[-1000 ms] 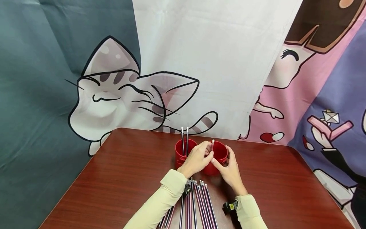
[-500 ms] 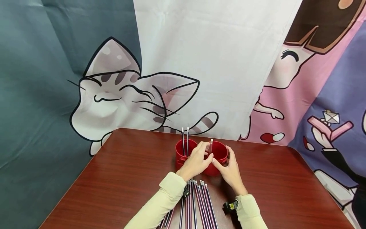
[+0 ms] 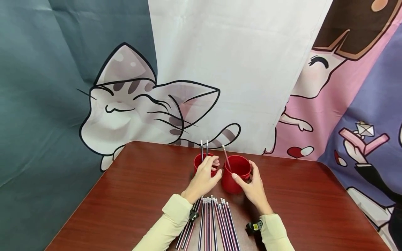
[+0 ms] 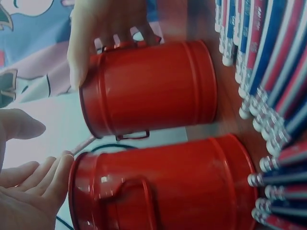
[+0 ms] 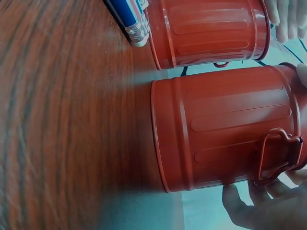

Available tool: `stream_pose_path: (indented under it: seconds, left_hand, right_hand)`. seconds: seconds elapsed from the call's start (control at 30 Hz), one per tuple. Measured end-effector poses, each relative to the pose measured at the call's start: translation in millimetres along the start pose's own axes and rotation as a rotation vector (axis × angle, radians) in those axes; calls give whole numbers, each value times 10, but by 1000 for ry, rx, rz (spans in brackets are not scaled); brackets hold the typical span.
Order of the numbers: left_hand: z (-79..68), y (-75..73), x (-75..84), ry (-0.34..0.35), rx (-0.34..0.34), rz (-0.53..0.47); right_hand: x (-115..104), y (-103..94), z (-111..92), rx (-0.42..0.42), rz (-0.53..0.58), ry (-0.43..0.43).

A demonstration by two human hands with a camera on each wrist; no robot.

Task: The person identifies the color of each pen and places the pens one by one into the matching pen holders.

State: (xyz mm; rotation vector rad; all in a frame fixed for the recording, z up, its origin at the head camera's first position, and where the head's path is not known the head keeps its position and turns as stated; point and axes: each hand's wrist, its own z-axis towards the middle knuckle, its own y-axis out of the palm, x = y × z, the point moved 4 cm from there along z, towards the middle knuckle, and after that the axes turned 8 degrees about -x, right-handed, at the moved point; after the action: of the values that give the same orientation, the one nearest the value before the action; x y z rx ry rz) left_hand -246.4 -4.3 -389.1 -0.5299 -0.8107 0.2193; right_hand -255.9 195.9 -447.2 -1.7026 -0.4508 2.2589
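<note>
Wood-grain table (image 3: 125, 195): right hand (image 3: 255, 189) grips a red bucket (image 3: 230, 184), best held steady; left hand (image 3: 202, 180) relaxed, empty.

- Left cup (image 4: 177, 191) and right cup (image 3: 231, 184) side by side on the table (image 3: 132, 198) — cloth (image 3: 248, 69) behind.
- Two pencils (image 3: 202, 150) in the left cup, one pencil (image 3: 226, 158) in the right.
- Loose pencils (image 3: 205, 223) before both cups.
- Left hand (image 3: 201, 179) by the left cup's rim — right hand (image 3: 255, 188) around the right cup.

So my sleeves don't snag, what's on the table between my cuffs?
A spread of pencils, eraser ends pointing away from you. The head view shows them between the left cuff and right cuff.
</note>
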Motion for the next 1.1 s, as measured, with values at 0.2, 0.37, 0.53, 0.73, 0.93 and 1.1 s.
stream_pose_path:
  seconds: [0.2, 0.37, 0.53, 0.73, 0.93, 1.1]
  left_hand:
    - [-82, -139, -85, -40, 62, -13]
    - [-169, -226, -174, -67, 145, -6]
    - [-249, -288, -252, -134, 228, -9]
    - [-275, -293, -332, -244, 218, 35]
    - [-327, -224, -479, -392, 133, -29]
    - [-367, -129, -572, -435, 82, -100]
  right_hand:
    - [-58, -17, 0, -21, 17, 11]
    - [-248, -32, -60, -28, 35, 2]
    - [-365, -31, -99, -29, 19, 2]
    - [-352, -33, -95, -15, 26, 1]
    - [-344, -25, -89, -24, 26, 4]
    - [-343, -21, -95, -36, 26, 6]
